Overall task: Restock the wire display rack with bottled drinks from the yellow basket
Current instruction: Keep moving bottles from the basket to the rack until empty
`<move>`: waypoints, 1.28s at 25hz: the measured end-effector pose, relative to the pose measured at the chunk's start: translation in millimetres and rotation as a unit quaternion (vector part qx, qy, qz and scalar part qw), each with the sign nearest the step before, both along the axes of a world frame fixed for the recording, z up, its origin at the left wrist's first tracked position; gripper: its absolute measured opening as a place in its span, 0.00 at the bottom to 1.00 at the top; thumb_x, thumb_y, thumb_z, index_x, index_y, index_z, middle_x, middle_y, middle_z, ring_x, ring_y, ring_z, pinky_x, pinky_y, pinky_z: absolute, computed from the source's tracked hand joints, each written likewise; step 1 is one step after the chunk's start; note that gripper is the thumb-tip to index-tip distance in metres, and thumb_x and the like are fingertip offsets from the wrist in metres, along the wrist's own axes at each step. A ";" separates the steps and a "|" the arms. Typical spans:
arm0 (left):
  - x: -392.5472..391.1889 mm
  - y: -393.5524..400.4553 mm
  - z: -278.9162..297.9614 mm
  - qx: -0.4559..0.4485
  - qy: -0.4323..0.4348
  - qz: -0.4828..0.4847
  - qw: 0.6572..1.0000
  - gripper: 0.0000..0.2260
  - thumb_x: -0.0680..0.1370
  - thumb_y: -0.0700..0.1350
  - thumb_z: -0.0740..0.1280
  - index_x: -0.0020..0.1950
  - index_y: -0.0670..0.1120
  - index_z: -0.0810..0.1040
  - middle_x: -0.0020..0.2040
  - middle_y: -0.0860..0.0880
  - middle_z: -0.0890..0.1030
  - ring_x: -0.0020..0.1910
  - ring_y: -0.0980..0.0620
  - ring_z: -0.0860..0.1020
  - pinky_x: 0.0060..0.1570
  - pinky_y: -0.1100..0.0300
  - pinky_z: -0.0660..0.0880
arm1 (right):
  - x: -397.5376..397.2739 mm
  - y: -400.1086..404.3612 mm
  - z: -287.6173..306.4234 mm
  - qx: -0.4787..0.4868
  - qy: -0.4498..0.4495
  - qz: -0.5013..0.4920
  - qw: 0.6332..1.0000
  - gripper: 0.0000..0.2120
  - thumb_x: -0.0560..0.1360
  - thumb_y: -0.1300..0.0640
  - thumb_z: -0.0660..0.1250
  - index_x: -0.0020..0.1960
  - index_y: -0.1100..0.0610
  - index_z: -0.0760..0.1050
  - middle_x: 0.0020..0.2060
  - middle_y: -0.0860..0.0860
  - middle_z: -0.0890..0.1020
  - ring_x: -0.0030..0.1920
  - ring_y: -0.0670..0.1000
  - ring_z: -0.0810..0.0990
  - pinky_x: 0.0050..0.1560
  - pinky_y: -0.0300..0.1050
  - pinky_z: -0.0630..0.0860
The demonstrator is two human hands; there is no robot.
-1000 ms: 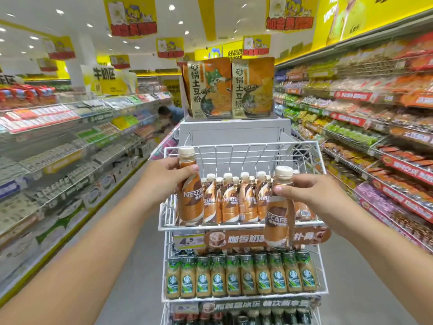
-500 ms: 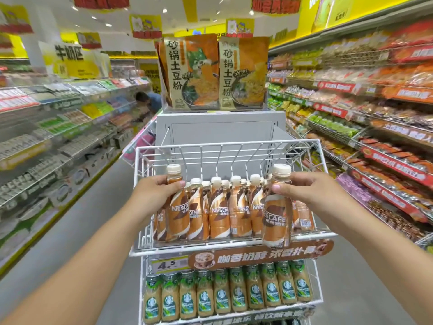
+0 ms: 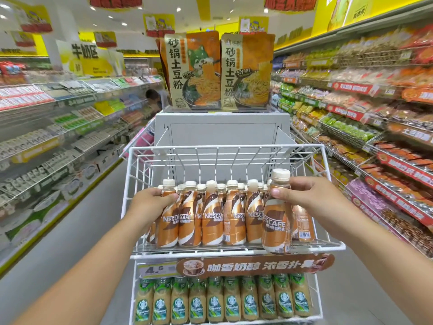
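Left hand [image 3: 150, 202] grip wrapped round the leftmost Nescafé bottle [image 3: 167, 221], standing at the left edge of the wire display rack [image 3: 332, 174] top shelf. Right hand [image 3: 307, 198] grip holds a second bottle [image 3: 277, 214] by the neck, at the shelf's front right rim, base overlapping the front wire. Back half of the shelf is open. Rear rows mostly hidden behind the front row. Starbucks bottles [image 3: 232, 299] fill the tier below; bottom cut off. Side shelves blurred.
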State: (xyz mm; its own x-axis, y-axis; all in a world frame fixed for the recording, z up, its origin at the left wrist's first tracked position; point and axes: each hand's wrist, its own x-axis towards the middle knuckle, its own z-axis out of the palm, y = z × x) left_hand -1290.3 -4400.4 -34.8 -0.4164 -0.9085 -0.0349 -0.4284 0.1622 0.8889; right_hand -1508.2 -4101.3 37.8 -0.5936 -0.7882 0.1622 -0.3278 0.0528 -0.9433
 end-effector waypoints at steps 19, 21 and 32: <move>-35.8 136.3 21.3 -0.128 0.078 -0.106 0.983 0.15 0.74 0.65 0.69 0.58 0.64 0.77 0.56 0.65 0.81 0.57 0.65 0.78 0.60 0.56 0.78 | 10.9 -32.2 1.5 -0.011 -0.021 0.025 0.999 0.08 0.70 0.54 0.80 0.49 0.52 0.88 0.44 0.50 0.89 0.48 0.50 0.88 0.55 0.47 0.80; -46.3 161.7 19.5 -0.119 0.071 -0.154 0.978 0.25 0.69 0.71 0.69 0.63 0.64 0.76 0.57 0.66 0.80 0.56 0.67 0.78 0.59 0.56 0.79 | 13.6 -34.9 2.0 -0.021 -0.014 0.029 0.999 0.07 0.71 0.55 0.79 0.48 0.53 0.88 0.43 0.51 0.89 0.45 0.49 0.87 0.52 0.45 0.79; -58.3 181.8 11.5 -0.101 0.056 -0.136 0.984 0.28 0.69 0.64 0.76 0.66 0.62 0.72 0.54 0.60 0.78 0.48 0.63 0.76 0.45 0.68 0.71 | 15.3 -32.5 -5.0 -0.038 0.010 0.039 0.998 0.11 0.73 0.50 0.77 0.55 0.50 0.86 0.49 0.50 0.88 0.52 0.48 0.86 0.58 0.52 0.81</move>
